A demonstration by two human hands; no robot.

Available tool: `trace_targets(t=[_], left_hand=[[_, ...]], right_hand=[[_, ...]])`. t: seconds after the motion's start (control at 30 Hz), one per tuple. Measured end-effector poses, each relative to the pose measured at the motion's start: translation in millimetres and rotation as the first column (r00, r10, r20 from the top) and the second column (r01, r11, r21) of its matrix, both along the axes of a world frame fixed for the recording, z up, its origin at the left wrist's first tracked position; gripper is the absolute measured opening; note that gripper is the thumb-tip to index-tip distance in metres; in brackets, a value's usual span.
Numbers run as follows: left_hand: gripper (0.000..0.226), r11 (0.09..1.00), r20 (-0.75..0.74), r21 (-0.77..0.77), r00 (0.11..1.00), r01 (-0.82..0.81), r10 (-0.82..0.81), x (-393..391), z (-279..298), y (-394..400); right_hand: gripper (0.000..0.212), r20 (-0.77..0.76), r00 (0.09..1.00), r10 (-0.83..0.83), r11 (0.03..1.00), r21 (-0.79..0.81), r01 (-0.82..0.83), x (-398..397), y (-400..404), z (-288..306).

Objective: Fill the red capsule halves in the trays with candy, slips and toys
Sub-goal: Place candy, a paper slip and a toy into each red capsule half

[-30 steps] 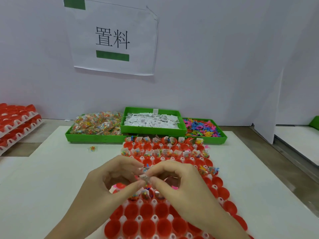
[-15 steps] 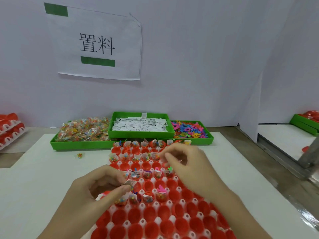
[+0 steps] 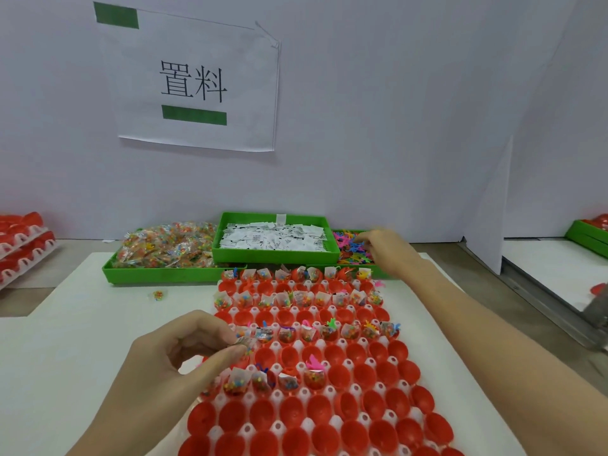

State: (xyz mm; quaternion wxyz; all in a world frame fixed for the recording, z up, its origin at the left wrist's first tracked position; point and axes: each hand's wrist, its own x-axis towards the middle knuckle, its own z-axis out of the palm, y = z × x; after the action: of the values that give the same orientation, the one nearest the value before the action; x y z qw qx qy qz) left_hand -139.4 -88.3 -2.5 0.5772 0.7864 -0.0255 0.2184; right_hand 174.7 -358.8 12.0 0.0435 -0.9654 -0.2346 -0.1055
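A white tray of red capsule halves point(image 3: 357, 381) lies on the table in front of me. Its far rows hold candy packets, slips and toys; the near rows are bare red cups. My left hand point(image 3: 177, 360) hovers over the tray's left edge and pinches a small candy packet point(image 3: 243, 342) between thumb and fingers. My right hand point(image 3: 386, 250) reaches far right into the green bin of colourful plastic toys point(image 3: 350, 246), fingers curled down among them. What it holds cannot be seen.
A green bin of candy packets point(image 3: 164, 250) and a green bin of white slips point(image 3: 273, 236) stand at the back. A stray candy packet point(image 3: 158, 295) lies on the table. Stacked trays of red halves point(image 3: 23, 245) sit far left. A green tray point(image 3: 589, 233) sits far right.
My right hand has left the left hand, crossed the tray and reached into the toy bin. The left hand stays over the tray with the candy packet.
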Motion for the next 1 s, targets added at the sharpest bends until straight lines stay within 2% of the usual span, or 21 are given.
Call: trace_targets(t=[0.13,0.23,0.37,0.5,0.6,0.7,0.8,0.9,1.0], left_hand=[[0.016,1.0,0.021,0.012,1.0,0.004,-0.005,-0.4,2.1,-0.3],[0.016,1.0,0.036,0.02,0.999,0.004,-0.005,-0.4,2.4,-1.4],[0.015,1.0,0.035,0.031,0.999,0.005,-0.006,0.3,1.4,0.1],[0.015,0.998,0.029,0.056,1.0,0.001,-0.003,0.7,0.6,4.1],[0.016,0.999,0.027,0.051,1.0,0.006,-0.007,0.0,0.3,4.0],[0.019,0.999,0.022,0.051,1.0,0.011,-0.012,-0.5,-0.6,3.1],[0.022,0.998,0.022,0.061,1.0,0.016,-0.017,-2.2,-0.4,0.9],[0.019,0.998,0.022,0.056,0.999,0.032,-0.034,-4.2,0.2,-1.9],[0.014,0.997,0.01,0.03,0.997,0.072,-0.072,-7.0,-0.1,-5.3]], right_hand=[[0.024,-0.062,0.998,0.029,0.998,0.053,-0.026,8.1,11.7,5.0],[0.027,-0.09,0.996,0.002,1.0,0.012,0.0,8.1,19.2,0.7],[0.024,-0.042,0.996,-0.078,0.995,0.053,0.081,11.1,25.5,-8.4],[0.018,-0.077,0.993,-0.094,0.972,0.208,0.109,11.9,22.0,-9.1],[0.02,0.064,0.99,-0.126,0.94,0.326,0.099,6.5,15.5,-6.1],[0.019,0.094,0.987,-0.128,0.828,0.558,0.054,-14.1,10.9,3.9],[0.018,0.015,0.999,-0.042,0.661,0.75,0.017,-54.6,11.5,18.5],[0.019,-0.015,0.993,0.114,0.62,0.782,-0.06,-115.2,16.6,28.8],[0.023,-0.085,0.946,0.312,0.599,0.791,-0.126,-178.8,20.5,24.7]])
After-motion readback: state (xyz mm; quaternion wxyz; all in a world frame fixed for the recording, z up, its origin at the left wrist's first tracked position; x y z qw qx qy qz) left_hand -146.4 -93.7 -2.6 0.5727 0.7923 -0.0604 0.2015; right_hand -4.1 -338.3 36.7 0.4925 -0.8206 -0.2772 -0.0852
